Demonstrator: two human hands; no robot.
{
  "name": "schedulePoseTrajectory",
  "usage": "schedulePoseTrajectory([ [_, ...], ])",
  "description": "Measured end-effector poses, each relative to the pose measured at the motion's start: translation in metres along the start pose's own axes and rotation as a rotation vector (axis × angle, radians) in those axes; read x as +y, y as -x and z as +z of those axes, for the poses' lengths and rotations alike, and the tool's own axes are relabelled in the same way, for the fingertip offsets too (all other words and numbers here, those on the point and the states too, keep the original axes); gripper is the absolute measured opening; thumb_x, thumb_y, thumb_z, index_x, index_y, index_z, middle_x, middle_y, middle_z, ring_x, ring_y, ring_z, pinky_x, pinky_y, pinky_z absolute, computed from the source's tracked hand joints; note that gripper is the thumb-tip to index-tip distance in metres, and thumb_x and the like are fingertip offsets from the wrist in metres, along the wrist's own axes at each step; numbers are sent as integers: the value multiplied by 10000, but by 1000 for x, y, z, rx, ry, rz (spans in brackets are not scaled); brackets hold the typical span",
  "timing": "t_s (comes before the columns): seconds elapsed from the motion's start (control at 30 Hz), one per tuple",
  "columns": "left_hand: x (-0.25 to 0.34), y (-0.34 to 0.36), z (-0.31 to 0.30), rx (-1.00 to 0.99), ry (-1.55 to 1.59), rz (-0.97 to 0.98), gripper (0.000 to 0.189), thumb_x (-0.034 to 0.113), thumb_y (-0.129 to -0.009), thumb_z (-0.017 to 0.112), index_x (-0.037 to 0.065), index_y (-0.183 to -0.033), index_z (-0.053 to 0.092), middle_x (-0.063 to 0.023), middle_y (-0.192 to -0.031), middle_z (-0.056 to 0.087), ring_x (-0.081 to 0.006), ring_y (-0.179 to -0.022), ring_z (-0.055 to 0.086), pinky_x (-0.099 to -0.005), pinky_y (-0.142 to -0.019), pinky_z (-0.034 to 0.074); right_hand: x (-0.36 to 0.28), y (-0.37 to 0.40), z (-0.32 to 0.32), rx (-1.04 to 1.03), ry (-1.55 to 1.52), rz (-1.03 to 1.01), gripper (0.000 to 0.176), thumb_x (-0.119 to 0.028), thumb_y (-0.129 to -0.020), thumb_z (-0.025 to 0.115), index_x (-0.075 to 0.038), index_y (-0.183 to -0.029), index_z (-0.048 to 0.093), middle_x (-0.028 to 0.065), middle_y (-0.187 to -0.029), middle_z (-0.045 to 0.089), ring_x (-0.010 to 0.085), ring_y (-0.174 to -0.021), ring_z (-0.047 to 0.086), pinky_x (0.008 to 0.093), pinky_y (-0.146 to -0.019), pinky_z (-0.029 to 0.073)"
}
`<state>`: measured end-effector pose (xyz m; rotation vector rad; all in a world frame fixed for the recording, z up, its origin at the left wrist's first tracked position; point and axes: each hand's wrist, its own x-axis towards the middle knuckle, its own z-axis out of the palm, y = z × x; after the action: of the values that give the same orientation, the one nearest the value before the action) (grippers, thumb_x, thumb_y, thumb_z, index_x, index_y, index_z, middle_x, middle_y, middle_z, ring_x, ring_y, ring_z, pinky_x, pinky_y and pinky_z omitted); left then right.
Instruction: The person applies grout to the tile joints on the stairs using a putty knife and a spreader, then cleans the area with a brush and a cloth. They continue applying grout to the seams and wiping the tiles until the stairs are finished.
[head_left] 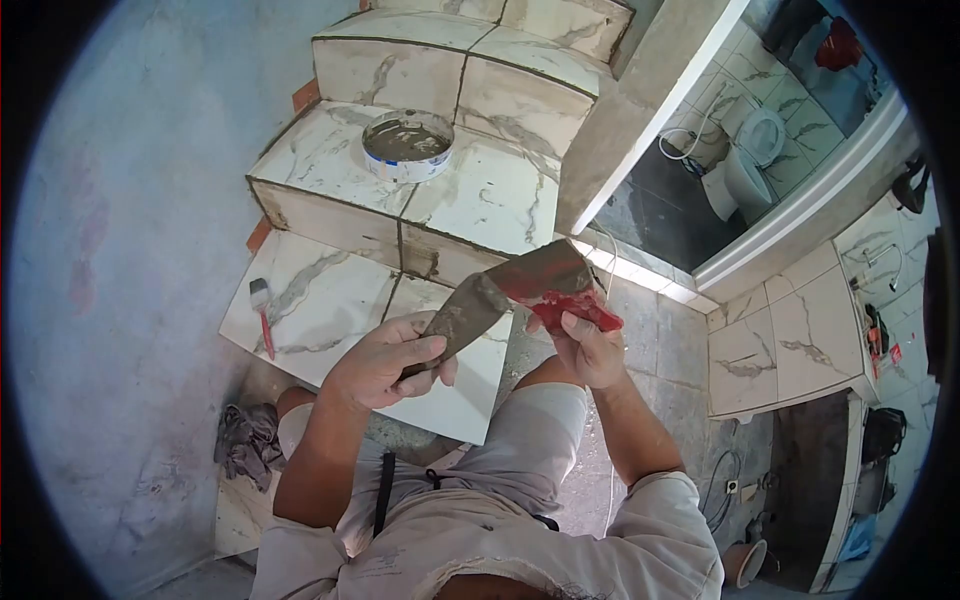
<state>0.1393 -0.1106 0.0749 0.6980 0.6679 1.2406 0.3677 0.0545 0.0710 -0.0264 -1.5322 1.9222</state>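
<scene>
My left hand (390, 362) is closed round the lower end of a grey, mortar-smeared strip (468, 312), held at a slant above the lowest tiled step. In my right hand (592, 350) is the red handle of a trowel (548, 272), whose wide blade is coated with grey mortar. The blade meets the upper end of the strip. A white tub (407, 147) of wet grey mortar stands on the step above. On the lowest step's left side lies a brush (264, 318) with a red handle.
Marble-patterned steps (330, 160) rise ahead, beside a blue-grey wall (150, 250) at left. A doorway at right shows a toilet (738, 185). A tiled counter (790, 335) stands right. A crumpled dark cloth (248, 443) lies at lower left.
</scene>
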Motion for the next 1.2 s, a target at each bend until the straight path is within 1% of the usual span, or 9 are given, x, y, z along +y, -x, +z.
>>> schedulePoseTrajectory([
  [0.07,0,-2,-2,-21,7,-7,289,268,-961,603,19,-1089,530,-92,-806,636,-31,-436,398,-171,-399,287,2,-3,3,-91,-3,-22,462,-23,-966,441,-28,-1427,408,145,-1380,502,246,-1189,511,386,-952,429],
  [0.23,2,-4,3,-44,5,-50,291,264,-960,604,20,-1098,526,-92,-803,635,-31,-440,389,-178,-400,284,7,-17,5,-221,997,-490,597,101,-823,549,-148,-1365,525,142,-1418,481,327,-1222,480,422,-960,418],
  [0.37,-8,-3,-5,-47,-9,-34,279,257,-963,597,22,-1099,528,-89,-797,633,-32,-443,388,-181,-403,286,4,-25,-9,-183,1392,-417,658,122,-715,605,-125,-1324,563,117,-1404,491,356,-1172,484,412,-988,409],
  [0.7,-7,-3,-8,-107,-13,-8,230,253,-967,590,36,-1033,552,-82,-799,635,-30,-445,394,-166,-416,293,16,-28,0,-235,1128,-480,626,101,-757,566,-112,-1345,543,122,-1429,465,362,-1235,464,419,-1027,365],
  [0.77,-3,2,-3,-62,-14,27,222,244,-971,583,34,-1034,555,-77,-797,633,-31,-455,400,-170,-422,301,5,-21,-6,-314,1449,-291,618,62,-777,569,-107,-1369,516,137,-1410,484,358,-1264,454,407,-1021,371],
  [0.83,1,6,-2,2,-30,74,214,236,-975,576,31,-1035,557,-71,-795,631,-32,-465,406,-175,-429,309,16,-18,-15,-104,1287,-220,543,7,-845,554,-75,-1378,495,152,-1384,512,327,-1236,490,397,-1011,391],
  [0.9,-5,1,-6,286,-236,327,197,200,-982,553,19,-1061,558,-56,-807,628,-36,-502,428,-186,-454,329,14,-1,1,397,391,199,405,-118,-963,482,-21,-1356,468,122,-1205,587,249,-1061,610,393,-898,522],
  [1.07,-29,-15,-27,533,-536,577,224,172,-988,526,-11,-1080,616,-16,-847,633,-35,-629,494,-192,-562,386,9,28,81,407,-458,320,415,-233,-938,553,-10,-1280,476,146,-1163,615,272,-942,672,420,-679,612],
  [1.2,-52,-18,-41,610,-399,569,337,234,-957,596,-17,-1182,595,-26,-980,671,-83,-829,594,-246,-676,480,30,25,133,435,-704,395,420,-219,-951,531,1,-1299,449,161,-1176,607,287,-981,663,450,-694,624],
])
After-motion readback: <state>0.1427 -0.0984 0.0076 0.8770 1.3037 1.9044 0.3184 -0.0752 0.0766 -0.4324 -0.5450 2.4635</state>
